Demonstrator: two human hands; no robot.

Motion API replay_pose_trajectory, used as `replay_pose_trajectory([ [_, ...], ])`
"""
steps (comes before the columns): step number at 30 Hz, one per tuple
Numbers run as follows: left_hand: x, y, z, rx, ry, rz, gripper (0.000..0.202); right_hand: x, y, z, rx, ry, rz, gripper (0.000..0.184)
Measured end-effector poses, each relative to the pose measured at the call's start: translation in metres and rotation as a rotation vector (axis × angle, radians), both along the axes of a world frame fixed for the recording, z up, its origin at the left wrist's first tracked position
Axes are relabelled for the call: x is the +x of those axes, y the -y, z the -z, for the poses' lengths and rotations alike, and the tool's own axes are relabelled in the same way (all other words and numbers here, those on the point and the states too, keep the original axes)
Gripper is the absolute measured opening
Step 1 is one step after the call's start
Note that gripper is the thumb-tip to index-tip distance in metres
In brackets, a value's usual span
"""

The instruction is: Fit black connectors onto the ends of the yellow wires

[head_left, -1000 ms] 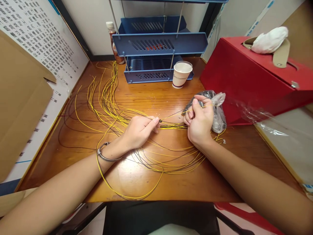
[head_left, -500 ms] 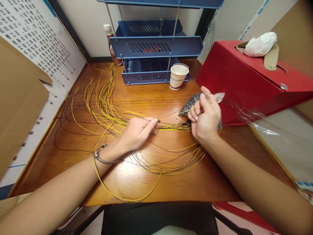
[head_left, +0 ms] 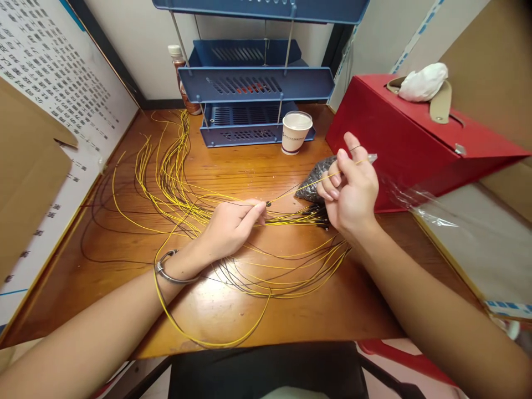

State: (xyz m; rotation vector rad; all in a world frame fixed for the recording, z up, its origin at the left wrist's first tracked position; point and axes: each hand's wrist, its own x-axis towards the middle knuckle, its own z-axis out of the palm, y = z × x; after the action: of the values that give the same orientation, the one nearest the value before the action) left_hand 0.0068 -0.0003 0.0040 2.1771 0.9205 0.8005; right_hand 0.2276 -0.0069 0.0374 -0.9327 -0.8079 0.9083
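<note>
Spreading across most of the view, the wooden surface (head_left: 291,318) carries everything here; read it as a clock with twelve at the far edge. At two o'clock a red box (head_left: 399,144) slants away, a crumpled white wad (head_left: 424,82) on its top. The blue tray rack (head_left: 255,86) stands at twelve. Yellow and black wires (head_left: 168,169) fan from eleven o'clock through the middle toward three, with looser loops sagging to six.

The right hand (head_left: 353,188), at about two o'clock, is half curled with its forefinger raised, a yellow strand (head_left: 310,184) and a dark one caught among its fingers. Near the centre, the left hand (head_left: 233,224) is closed, thumb and fingers pinching wire. A clear bag (head_left: 311,180) of dark bits lies behind the right hand; whether they touch is unclear. The bottle (head_left: 178,66) is at eleven, the paper cup (head_left: 296,136) at one. Black wire ends (head_left: 320,215) cluster below the bag. Smallest, a black piece (head_left: 268,204) sits right at the left fingertips, both strands slanting from it toward two.
</note>
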Motion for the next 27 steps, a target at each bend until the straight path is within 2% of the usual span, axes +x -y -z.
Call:
replay_pose_trajectory([
  [8, 0.007, 0.0, -0.009, 0.049, 0.093, -0.068, 0.043, 0.006, -0.001, -0.023, 0.023, 0.046, 0.011, 0.044],
  [14, 0.007, 0.0, -0.007, 0.074, 0.096, -0.06, 0.043, -0.001, 0.006, -0.031, 0.037, 0.07, -0.012, 0.04],
  [20, 0.007, -0.001, -0.006, 0.063, 0.122, -0.062, 0.043, -0.004, 0.008, -0.042, 0.105, 0.101, 0.063, 0.045],
  [24, 0.004, -0.003, -0.004, 0.05, 0.136, -0.093, 0.044, -0.003, 0.007, -0.042, 0.13, 0.075, -0.04, 0.037],
  [27, -0.001, -0.006, -0.002, 0.034, 0.156, -0.116, 0.047, -0.004, 0.009, -0.031, 0.056, 0.118, -0.128, 0.039],
])
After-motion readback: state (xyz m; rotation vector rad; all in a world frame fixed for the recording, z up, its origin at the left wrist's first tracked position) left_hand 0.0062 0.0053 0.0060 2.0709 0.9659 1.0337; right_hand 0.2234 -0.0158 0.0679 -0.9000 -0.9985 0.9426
